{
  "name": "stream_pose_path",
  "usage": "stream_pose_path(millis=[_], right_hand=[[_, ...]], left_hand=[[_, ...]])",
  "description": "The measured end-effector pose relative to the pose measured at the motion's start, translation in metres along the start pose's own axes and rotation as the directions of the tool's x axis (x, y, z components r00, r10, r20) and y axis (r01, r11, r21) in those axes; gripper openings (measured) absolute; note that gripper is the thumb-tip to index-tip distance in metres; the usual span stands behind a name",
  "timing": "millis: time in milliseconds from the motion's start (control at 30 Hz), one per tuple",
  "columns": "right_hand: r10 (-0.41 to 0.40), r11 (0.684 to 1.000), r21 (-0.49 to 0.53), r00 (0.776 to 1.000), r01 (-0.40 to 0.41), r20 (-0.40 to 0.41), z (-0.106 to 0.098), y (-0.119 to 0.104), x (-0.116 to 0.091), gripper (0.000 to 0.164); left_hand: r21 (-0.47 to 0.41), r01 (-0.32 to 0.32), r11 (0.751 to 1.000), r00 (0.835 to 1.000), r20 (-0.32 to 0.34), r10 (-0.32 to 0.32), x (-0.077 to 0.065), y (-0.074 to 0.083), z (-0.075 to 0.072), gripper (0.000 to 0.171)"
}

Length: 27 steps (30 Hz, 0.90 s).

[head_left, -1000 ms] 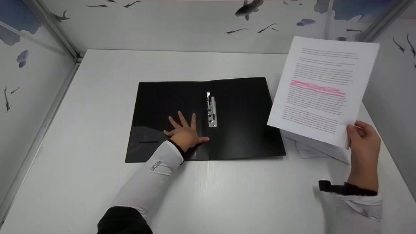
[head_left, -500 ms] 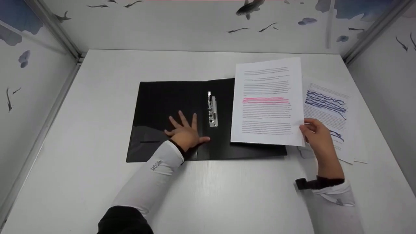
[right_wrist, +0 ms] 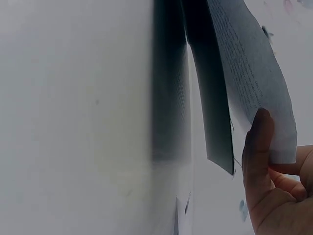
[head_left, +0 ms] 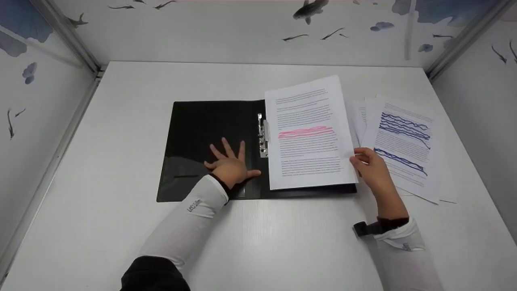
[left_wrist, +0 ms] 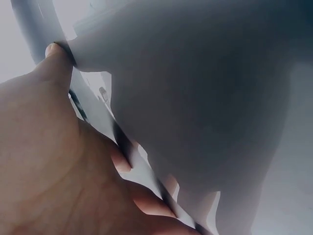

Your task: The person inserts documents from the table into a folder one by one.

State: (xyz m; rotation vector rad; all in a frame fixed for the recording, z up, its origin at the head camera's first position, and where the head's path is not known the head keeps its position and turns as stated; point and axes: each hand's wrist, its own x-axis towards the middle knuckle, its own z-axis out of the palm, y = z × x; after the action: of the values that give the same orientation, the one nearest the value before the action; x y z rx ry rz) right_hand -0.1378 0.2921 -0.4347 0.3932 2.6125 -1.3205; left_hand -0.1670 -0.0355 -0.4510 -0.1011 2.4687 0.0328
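A black ring binder (head_left: 210, 125) lies spread on the white table, its metal ring clip (head_left: 262, 139) near the spine. My left hand (head_left: 230, 165) rests on the binder's left cover with fingers straight and spread, the thumb reaching over the spine. Between thumb and fingers, my right hand (head_left: 369, 165) pinches the right edge of a printed sheet (head_left: 309, 153) marked with pink lines. The sheet overlaps the binder's right cover, its left edge right at the ring clip. In the right wrist view, the sheet (right_wrist: 259, 63) bends up above the cover's edge (right_wrist: 217, 132).
To the right of the binder lie several loose printed sheets (head_left: 408, 178), the top one scribbled in blue. White panels (head_left: 226, 36) with painted fish enclose the table (head_left: 282, 242) at the back and sides.
My right hand has carried the pink-marked sheet leftward and down from above the loose papers to over the binder's right cover. The left hand has stayed in place.
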Motion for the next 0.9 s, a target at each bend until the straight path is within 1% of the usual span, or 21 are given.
stream_pose_path(millis=[200,367,533,667,800,900], right_hand=[[0.010,1.000,0.001,0.999,-0.010,0.033,0.0052,-0.0010,0.0001,0.043],[0.007,1.000,-0.006,0.999,-0.007,0.040,0.0083,-0.0010,-0.0011,0.044],[-0.003,0.999,-0.033,0.999,0.005,0.048,0.0075,-0.0006,-0.0008,0.043],[-0.035,0.997,-0.068,0.997,0.039,0.066,0.0057,-0.0012,0.0016,0.045],[-0.078,0.988,-0.126,0.993,0.089,0.088,0.0047,-0.0019,0.0041,0.048],[-0.087,0.979,-0.173,0.991,0.105,0.106,0.0043,-0.0032,0.0034,0.049]], left_hand=[[0.009,0.007,1.000,1.000,0.000,-0.007,0.0010,0.0010,-0.0004,0.108],[0.018,0.013,1.000,1.000,-0.013,-0.013,0.0015,0.0009,0.0009,0.108],[0.017,0.003,1.000,1.000,-0.017,-0.003,0.0013,0.0002,0.0011,0.107],[0.009,-0.005,1.000,1.000,-0.016,0.005,0.0004,-0.0006,0.0003,0.107],[0.007,-0.007,1.000,1.000,-0.013,0.007,-0.0012,-0.0010,-0.0008,0.107],[0.010,-0.011,1.000,1.000,-0.013,0.012,-0.0021,-0.0011,-0.0017,0.106]])
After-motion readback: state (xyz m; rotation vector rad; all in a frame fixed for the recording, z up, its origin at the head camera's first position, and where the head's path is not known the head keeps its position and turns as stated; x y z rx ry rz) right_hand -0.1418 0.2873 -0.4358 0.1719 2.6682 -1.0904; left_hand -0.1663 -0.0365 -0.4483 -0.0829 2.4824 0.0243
